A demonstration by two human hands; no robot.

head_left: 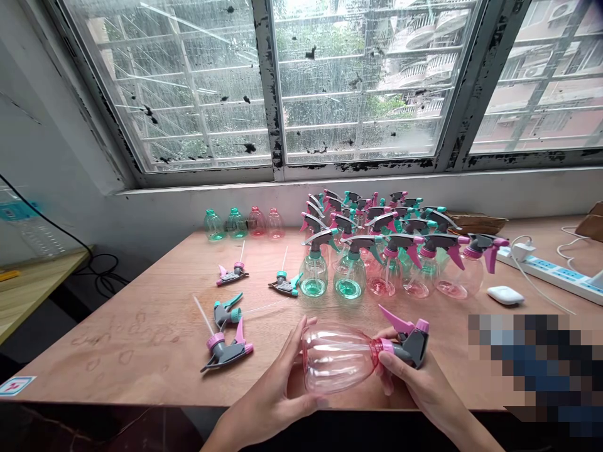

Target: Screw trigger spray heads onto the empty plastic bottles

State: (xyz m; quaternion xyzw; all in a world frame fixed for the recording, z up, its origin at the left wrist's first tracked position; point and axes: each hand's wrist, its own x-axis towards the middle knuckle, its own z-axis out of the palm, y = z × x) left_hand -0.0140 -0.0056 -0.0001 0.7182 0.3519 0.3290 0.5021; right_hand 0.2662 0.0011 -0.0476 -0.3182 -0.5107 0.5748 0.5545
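A clear pink spray bottle (336,358) lies on its side in the air above the table's front edge, its base toward the left. My left hand (277,383) is closed around the base end. At the neck, my right hand (409,370) grips the pink collar of the grey and pink trigger sprayer head (412,342), which sits on the bottle mouth. To the left lie loose sprayer heads: a pink one (226,351) and a teal one (227,312) nearby, with another pink one (232,274) and another teal one (285,284) farther back.
Several assembled spray bottles (348,276) stand in rows at the back right. Green and pink bottles without heads (257,223) stand by the wall. A power strip (556,273) and a white case (505,295) are at the right on the wooden table (141,326).
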